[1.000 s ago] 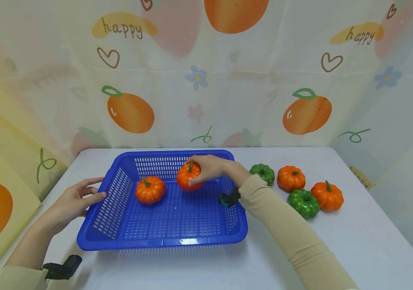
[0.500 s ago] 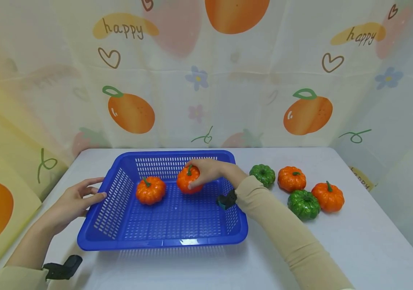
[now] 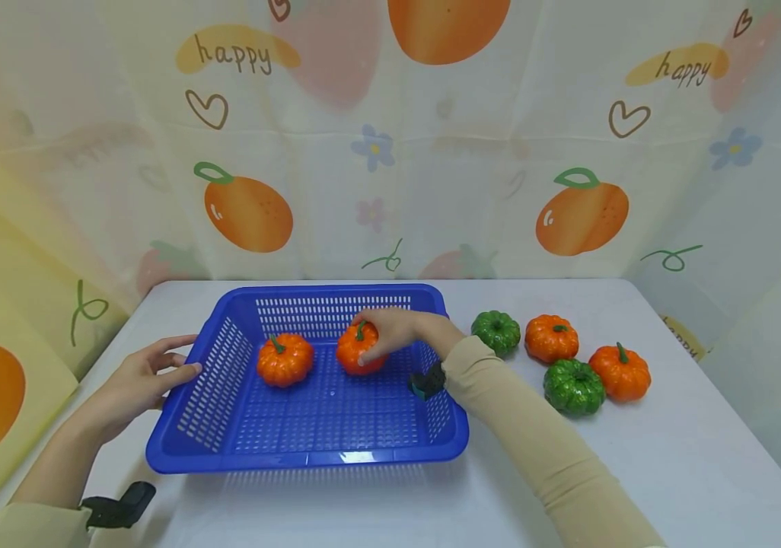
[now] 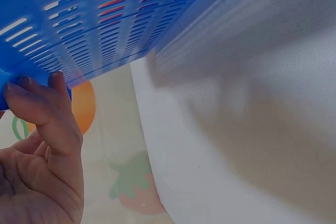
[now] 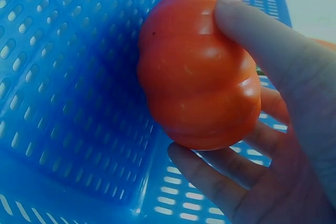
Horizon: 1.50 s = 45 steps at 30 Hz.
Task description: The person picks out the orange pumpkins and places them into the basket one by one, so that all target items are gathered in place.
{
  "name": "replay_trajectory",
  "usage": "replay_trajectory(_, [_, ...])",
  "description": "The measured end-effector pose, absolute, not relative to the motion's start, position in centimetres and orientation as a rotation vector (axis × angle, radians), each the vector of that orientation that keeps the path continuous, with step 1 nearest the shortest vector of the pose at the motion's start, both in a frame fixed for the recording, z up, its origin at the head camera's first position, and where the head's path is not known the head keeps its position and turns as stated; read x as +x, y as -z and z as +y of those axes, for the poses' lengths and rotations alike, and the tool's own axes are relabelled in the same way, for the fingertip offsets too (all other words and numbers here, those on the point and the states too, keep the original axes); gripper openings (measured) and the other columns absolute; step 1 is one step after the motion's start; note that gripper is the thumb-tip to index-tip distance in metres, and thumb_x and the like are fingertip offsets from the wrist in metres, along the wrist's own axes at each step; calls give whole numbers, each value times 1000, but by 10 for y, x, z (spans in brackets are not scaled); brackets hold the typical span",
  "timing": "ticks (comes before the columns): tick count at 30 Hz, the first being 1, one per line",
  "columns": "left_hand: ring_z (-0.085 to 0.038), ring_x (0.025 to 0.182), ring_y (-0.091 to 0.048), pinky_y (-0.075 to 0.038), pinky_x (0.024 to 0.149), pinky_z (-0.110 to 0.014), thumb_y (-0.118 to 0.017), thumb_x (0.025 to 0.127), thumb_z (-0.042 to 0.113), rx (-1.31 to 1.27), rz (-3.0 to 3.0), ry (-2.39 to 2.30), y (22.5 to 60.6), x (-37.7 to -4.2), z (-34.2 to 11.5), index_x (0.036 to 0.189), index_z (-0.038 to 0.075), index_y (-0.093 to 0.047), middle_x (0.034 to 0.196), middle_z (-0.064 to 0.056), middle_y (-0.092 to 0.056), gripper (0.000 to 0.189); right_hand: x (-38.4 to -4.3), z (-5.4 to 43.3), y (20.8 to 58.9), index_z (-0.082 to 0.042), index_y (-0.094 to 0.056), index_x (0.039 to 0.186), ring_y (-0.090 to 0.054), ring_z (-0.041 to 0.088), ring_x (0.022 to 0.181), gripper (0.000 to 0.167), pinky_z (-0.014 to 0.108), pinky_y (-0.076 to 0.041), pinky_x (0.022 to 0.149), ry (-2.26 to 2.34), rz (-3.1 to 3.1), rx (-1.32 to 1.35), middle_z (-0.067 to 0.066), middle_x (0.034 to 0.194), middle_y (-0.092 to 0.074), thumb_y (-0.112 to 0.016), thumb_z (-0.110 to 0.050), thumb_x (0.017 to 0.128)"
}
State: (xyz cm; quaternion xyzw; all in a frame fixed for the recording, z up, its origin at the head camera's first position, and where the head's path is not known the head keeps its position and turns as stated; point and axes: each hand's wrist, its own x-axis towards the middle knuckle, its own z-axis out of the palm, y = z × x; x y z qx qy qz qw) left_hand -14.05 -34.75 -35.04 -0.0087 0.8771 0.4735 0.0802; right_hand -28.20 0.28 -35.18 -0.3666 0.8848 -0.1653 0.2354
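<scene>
Inside the blue plastic basket, my right hand grips a small orange pumpkin. Its thumb lies on one side and its fingers wrap the other, as the right wrist view shows. The pumpkin is close over the basket's slotted floor. A second orange pumpkin sits to its left in the basket. My left hand holds the basket's left rim, thumb at the top edge. In the left wrist view its bent fingers meet the rim from outside.
On the white table, right of the basket, lie two green pumpkins, one at the back and one nearer. Two orange pumpkins, one farther back and one at right, lie beside them. A printed curtain hangs behind.
My right hand has lowered the pumpkin a little toward the basket floor, keeping its grip. The left hand and the basket stay where they were.
</scene>
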Motion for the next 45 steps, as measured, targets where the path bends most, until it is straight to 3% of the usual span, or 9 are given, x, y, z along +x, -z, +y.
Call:
replay_trajectory(20, [-17,71,-62,-55,63,-34,-55,92,31,-37,2618,-1415,349,-140,-347,144,2,-20,96,-15,-51,69,-280,1,354,-10,-43,132,-47,18,112,63,30,-40,99,419,2420,-1054,6,126,-49,-69,-36,81])
replay_trajectory(32, [-17,72,-63,-55,64,-34,-55,93,32,-37,2613,-1412,349,-140,-346,145,2,-19,98,-16,-51,70,-280,4,354,-17,-41,136,-43,21,117,64,35,-39,101,395,2413,-994,7,131,-40,-69,-34,81])
replay_trajectory(45, [-17,72,-63,-56,65,-35,-55,93,31,-33,2620,-1406,349,-140,-346,145,1,-19,98,-16,-52,70,-279,2,355,-10,-41,135,-44,19,116,61,31,-38,101,435,2397,-1043,7,129,-47,-68,-26,83])
